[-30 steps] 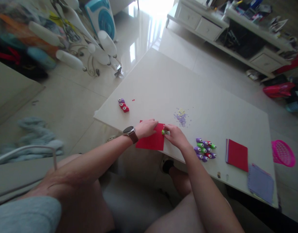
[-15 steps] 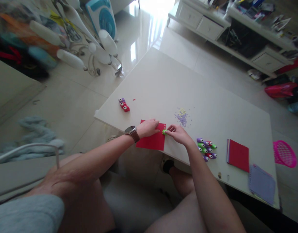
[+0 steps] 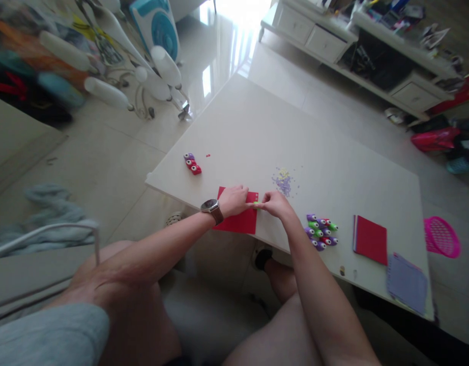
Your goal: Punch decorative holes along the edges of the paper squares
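Note:
A red sheet of paper (image 3: 238,223) lies at the table's near edge, with small holes along its right side near the top. My left hand (image 3: 234,200) presses on the sheet, its fingers curled together and its thumb stretched to a small green craft punch (image 3: 256,204). That punch sits at the paper's right edge, mostly covered by my fingers. Closed in a pinch, my right hand (image 3: 274,204) grips the punch from the right. Purple and yellow paper bits (image 3: 284,183) are scattered just beyond my right hand.
Several purple, green and red punches with eye shapes (image 3: 320,232) stand to the right. Three more punches (image 3: 192,163) sit at left. A red pad (image 3: 370,240) and a greyish-purple notebook (image 3: 406,282) lie far right, beside a pink basket (image 3: 442,237) off the table.
My left thumb has reached across to the green punch, and my right fingers have closed in over it. Less of the punch shows now. The view has shifted slightly.

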Demonstrator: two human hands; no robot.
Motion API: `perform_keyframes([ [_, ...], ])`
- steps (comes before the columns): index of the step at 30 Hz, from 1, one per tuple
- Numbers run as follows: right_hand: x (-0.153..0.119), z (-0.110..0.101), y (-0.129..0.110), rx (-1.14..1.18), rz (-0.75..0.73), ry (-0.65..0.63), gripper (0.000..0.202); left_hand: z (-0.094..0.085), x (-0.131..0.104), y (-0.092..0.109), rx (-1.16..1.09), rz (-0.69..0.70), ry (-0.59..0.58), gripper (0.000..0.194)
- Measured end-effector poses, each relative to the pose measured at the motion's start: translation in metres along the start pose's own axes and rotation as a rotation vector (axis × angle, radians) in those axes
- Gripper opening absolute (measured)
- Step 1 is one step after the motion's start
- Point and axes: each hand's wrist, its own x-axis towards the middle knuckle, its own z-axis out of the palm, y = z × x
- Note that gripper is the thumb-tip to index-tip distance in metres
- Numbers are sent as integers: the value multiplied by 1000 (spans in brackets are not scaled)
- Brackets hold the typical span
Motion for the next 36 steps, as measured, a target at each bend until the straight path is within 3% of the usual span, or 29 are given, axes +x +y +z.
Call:
perform_keyframes([
  [11,7,-1,-3,-14,27,-75,31,-3,6,0,-93,-92,-88,79],
  [17,8,1,-10,-74,50,-57,30,-2,6,0,-68,-81,-87,77],
  [22,5,-7,-10,29,70,-141,32,-2,8,-4,-66,-43,-100,70],
  [27,-3,-21,0,80,26,-183,31,-7,6,-8,-49,11,-126,55],
  [30,-7,-23,3,54,-72,-84,24,-10,5,-8,-37,18,-136,48],
  [34,-12,-9,-3,-87,-259,14,38,-9,5,-8,-28,23,-137,45],
  [36,-13,0,-6,-142,-290,-9,29,-8,5,-9,-22,19,-126,43],
])
